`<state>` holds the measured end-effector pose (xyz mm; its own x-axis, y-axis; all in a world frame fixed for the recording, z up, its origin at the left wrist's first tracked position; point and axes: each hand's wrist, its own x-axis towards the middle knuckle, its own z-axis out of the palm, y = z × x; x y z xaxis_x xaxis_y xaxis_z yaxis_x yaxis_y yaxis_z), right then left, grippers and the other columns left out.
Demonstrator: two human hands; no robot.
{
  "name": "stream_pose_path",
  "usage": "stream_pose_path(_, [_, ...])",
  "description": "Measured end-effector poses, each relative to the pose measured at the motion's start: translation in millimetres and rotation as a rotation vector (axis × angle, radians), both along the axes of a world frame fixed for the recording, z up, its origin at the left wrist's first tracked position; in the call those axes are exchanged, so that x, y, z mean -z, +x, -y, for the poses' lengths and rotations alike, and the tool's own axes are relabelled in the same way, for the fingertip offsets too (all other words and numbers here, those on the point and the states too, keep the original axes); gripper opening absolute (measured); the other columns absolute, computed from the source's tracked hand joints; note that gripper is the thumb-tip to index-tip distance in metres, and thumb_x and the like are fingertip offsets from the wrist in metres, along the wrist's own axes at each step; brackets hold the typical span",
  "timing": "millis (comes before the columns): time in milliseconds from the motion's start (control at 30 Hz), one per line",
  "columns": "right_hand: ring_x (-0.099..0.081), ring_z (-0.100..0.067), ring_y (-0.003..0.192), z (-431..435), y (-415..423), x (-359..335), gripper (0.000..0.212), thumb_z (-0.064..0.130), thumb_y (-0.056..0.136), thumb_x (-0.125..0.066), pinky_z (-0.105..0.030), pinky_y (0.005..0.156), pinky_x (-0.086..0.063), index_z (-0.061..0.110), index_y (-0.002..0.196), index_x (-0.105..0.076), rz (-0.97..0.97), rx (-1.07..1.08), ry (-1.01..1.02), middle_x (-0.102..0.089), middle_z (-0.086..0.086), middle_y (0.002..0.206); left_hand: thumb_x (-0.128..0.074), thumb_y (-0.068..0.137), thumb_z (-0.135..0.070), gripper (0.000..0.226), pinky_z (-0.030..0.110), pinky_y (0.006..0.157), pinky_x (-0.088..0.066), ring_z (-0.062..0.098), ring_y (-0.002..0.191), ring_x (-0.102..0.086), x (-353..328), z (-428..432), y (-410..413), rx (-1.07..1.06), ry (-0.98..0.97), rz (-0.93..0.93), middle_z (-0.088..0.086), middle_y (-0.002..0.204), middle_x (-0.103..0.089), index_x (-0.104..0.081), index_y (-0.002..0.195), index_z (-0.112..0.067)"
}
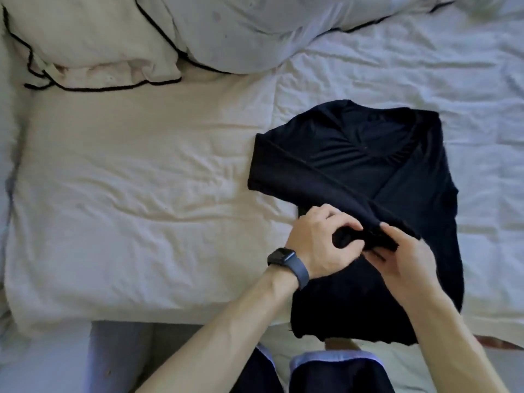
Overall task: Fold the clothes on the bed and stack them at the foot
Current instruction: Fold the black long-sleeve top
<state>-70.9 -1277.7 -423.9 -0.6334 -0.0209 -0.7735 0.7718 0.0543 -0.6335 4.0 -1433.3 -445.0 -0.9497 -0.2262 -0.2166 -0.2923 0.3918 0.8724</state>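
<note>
A: Wide view first: the bed (pixel 141 194) fills the picture, its white sheet rumpled all over and its near edge running along the bottom.

B: Two pillows at the far edge. The pillow (pixel 93 38) in the far left corner has dark piping. The second pillow (pixel 241 32) lies against it, toward the middle.

A: Now the shirt (pixel 354 171). It's dark and laid flat on the right half of the bed, neckline toward the far edge, hem hanging just over the near edge.

B: One side is folded in. A sleeve lies slantwise across the chest, running from the side nearer the bed's middle down toward the hands.

A: Below the near edge there are dark shorts (pixel 340 375) with a pale hem, on the person.

B: Both hands meet at the end of that sleeve. The left hand (pixel 317 242) has its fingers curled, pinching a bunch of the dark cloth.

A: The right hand (pixel 408 259) is just beside it, fingertips and thumb nipping the same bunch from the other side. The two hands are almost touching.

B: Smallest of all is a dark watch (pixel 282 258), strapped on the left wrist.
</note>
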Motion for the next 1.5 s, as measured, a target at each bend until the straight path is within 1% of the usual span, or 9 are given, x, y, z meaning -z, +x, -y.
stream_pose_path(167, [-0.071,-0.024,0.096,-165,2,44,0.013,0.013,0.098,-0.058,-0.037,0.076,-0.054,0.018,0.107,-0.067,0.174,0.301,0.155,-0.073,-0.006,0.110,-0.063,0.087,-0.039,0.056,0.048,0.113,-0.035,0.028,0.139,-0.038,52,-83,-8,0.044,-0.382,0.222,0.005,0.148,-0.044,-0.053,0.140,-0.024])
stream_pose_path(367, [-0.069,-0.030,0.104,-279,7,111,0.011,0.026,0.094,-0.067,-0.053,0.095,-0.056,0.030,0.104,-0.066,0.177,0.056,0.453,-0.071,0.004,0.105,-0.058,0.091,-0.045,0.086,0.068,0.116,-0.011,0.039,0.153,0.005,106,-122,-23,0.177,-0.661,0.600,-0.003,0.166,0.013,-0.001,0.156,-0.046])
stream_pose_path(500, [-0.069,-0.030,0.098,-307,1,130,0.020,0.039,0.090,-0.071,-0.055,0.095,-0.054,0.027,0.103,-0.062,0.203,-0.161,0.523,-0.071,-0.001,0.102,-0.053,0.094,-0.045,0.079,0.063,0.119,-0.013,0.036,0.153,0.004,107,-121,-35,0.240,-0.693,0.750,-0.005,0.167,0.010,-0.004,0.156,-0.048])
stream_pose_path(633, [-0.055,-0.030,0.106,-300,-9,114,0.044,0.030,0.083,-0.071,-0.044,0.092,-0.046,0.015,0.121,-0.052,0.118,-0.271,0.698,-0.059,-0.011,0.123,-0.059,0.089,-0.028,0.072,0.045,0.119,-0.026,0.032,0.146,-0.027,89,-110,-47,0.133,-0.705,0.628,0.004,0.165,-0.015,-0.029,0.154,-0.036])
stream_pose_path(767, [-0.037,-0.030,0.130,-269,-24,94,0.058,0.018,0.083,-0.067,-0.044,0.109,-0.033,0.012,0.137,-0.046,-0.129,-0.407,0.802,-0.042,-0.012,0.138,-0.062,0.082,-0.014,0.069,0.045,0.116,-0.032,0.034,0.139,-0.036,84,-87,-54,-0.107,-0.747,0.545,0.008,0.159,-0.026,-0.041,0.147,-0.024])
stream_pose_path(933, [-0.047,-0.018,0.126,-164,-70,93,0.054,0.028,0.090,-0.068,-0.030,0.104,-0.038,0.017,0.139,-0.049,-0.431,-0.600,0.628,-0.054,0.001,0.135,-0.068,0.083,-0.018,0.072,0.048,0.105,-0.040,0.037,0.128,-0.044,94,-32,-69,-0.283,-0.762,0.568,0.010,0.153,-0.030,-0.036,0.148,-0.021])
stream_pose_path(1267, [-0.054,-0.019,0.127,91,-190,121,0.074,0.059,0.091,-0.062,-0.030,0.094,-0.044,0.019,0.149,-0.040,-0.479,-0.964,0.441,-0.056,0.003,0.141,-0.050,0.097,-0.028,0.026,0.029,0.067,-0.043,0.021,0.107,-0.059,131,38,-78,-0.302,-0.500,0.407,-0.007,0.111,-0.069,-0.062,0.121,-0.032])
stream_pose_path(1400, [-0.060,-0.011,0.085,143,-213,135,0.053,0.070,0.085,-0.063,-0.027,0.063,-0.042,0.022,0.109,-0.057,-0.488,-1.114,0.568,-0.062,0.010,0.096,-0.056,0.095,-0.029,0.028,0.037,0.080,-0.056,0.016,0.104,-0.062,137,44,-59,-0.401,-0.239,0.370,-0.011,0.110,-0.071,-0.065,0.122,-0.036])
stream_pose_path(1500, [-0.050,-0.013,0.061,168,-224,141,0.045,0.059,0.087,-0.066,-0.027,0.048,-0.035,0.021,0.074,-0.047,-0.494,-1.092,0.623,-0.049,0.007,0.067,-0.061,0.093,-0.028,0.027,0.021,0.076,-0.054,0.007,0.094,-0.065,144,46,-56,-0.489,-0.078,0.354,-0.019,0.097,-0.070,-0.070,0.117,-0.037])
